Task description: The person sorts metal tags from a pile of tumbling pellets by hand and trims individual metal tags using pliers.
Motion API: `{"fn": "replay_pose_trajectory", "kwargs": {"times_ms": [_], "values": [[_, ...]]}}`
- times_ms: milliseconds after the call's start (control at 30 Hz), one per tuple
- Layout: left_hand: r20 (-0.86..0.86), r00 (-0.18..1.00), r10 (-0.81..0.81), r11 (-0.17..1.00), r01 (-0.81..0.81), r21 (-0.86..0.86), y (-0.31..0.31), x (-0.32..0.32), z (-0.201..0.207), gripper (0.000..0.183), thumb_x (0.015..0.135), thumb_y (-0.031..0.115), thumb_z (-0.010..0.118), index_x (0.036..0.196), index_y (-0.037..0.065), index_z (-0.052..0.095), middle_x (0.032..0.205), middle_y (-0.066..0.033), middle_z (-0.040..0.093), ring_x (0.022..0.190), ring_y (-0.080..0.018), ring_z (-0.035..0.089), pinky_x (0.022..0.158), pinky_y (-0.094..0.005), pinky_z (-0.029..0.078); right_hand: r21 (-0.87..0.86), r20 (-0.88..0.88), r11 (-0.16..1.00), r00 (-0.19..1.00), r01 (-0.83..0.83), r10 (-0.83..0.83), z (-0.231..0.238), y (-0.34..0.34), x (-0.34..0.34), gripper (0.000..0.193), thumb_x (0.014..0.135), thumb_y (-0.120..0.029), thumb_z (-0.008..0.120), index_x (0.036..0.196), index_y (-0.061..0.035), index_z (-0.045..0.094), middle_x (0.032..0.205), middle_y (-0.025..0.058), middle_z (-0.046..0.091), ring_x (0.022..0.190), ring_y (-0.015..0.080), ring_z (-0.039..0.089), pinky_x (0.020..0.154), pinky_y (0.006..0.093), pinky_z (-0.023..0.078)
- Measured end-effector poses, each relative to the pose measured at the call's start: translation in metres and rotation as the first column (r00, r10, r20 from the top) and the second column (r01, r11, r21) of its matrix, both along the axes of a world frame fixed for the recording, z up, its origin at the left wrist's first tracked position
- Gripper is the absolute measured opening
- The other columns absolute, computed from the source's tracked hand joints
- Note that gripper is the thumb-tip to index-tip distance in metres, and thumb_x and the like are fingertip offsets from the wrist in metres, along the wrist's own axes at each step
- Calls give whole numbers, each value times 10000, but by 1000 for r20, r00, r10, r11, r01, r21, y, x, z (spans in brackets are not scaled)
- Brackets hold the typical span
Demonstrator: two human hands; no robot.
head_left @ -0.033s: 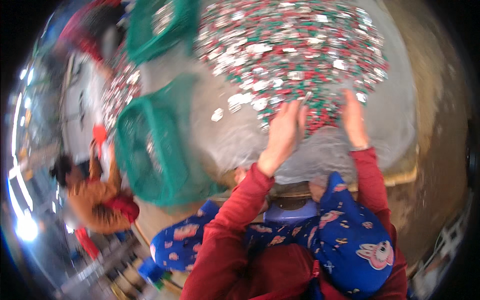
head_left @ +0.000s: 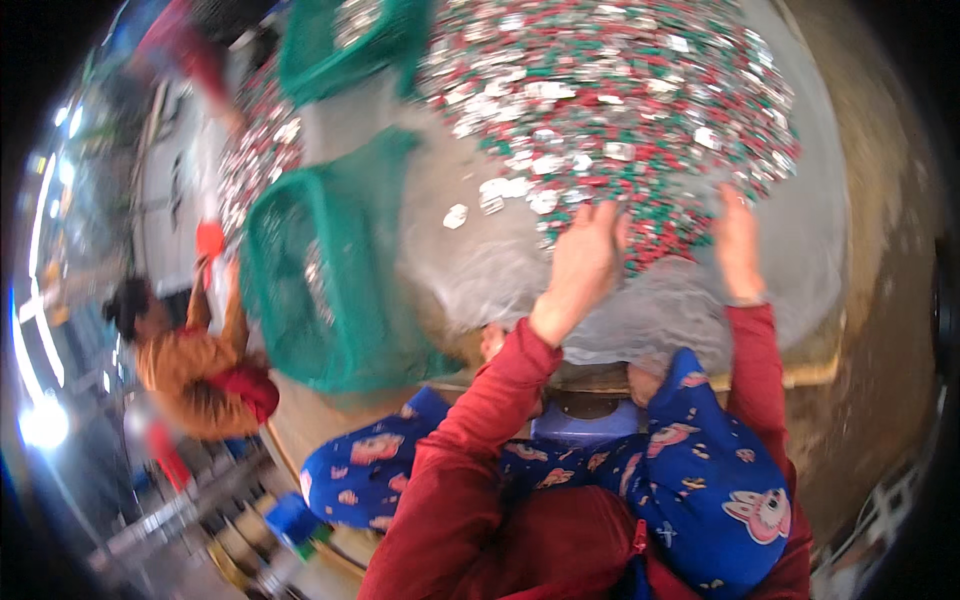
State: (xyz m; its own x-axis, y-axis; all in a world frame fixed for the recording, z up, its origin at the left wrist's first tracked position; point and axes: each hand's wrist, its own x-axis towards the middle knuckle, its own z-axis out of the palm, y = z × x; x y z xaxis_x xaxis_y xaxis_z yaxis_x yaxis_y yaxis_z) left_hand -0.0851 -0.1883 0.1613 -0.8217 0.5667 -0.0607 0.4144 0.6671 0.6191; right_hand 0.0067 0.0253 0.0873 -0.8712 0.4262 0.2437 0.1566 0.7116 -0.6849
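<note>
A broad heap of small flat pieces (head_left: 610, 110), silver, red and green, covers the far part of a greyish plastic sheet (head_left: 650, 320). At the heap's near edge, my left hand (head_left: 588, 255) has its fingers extended and slightly bent, with its back toward me. My right hand (head_left: 738, 245) stands on edge at the near right of the heap, its fingers stretched out. Small red and green pieces lie between the two hands. Neither hand visibly holds a piece, though motion blur hides the fingertips. A few silver pieces (head_left: 457, 216) lie apart to the left.
Two green plastic baskets, a nearer one (head_left: 330, 290) and a farther one (head_left: 335, 70), stand left of the heap. Beyond them, a person (head_left: 200, 375) in a brown top sits by another pile (head_left: 262, 150). A wooden edge (head_left: 800, 377) borders the sheet.
The whole view has shifted slightly, so the heap and baskets appear farther right. My hands stay at the heap's near edge; a silver sliver by my left fingertips no longer shows.
</note>
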Motion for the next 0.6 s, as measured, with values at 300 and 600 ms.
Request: {"fn": "replay_pose_trajectory", "kwargs": {"times_ms": [300,600], "values": [[197,904,380,919,-344,-194,-80,41,-54,241,856,277,483,894,42,524,733,-226,586,690,-417,586,582,-506,467,-502,240,650,630,-571,739,99,-137,-171,199,862,-92,449,948,30,581,828,77,593,545,134,575,488,264,458],[361,820,444,883,-470,-17,-92,38,-36,253,889,277,427,916,54,543,781,-249,585,758,-435,570,665,-520,449,-567,-246,255,457,-783,855,207,-324,-263,709,799,-474,562,1328,-57,341,1235,182,470,1067,274,513,789,382,477]]}}
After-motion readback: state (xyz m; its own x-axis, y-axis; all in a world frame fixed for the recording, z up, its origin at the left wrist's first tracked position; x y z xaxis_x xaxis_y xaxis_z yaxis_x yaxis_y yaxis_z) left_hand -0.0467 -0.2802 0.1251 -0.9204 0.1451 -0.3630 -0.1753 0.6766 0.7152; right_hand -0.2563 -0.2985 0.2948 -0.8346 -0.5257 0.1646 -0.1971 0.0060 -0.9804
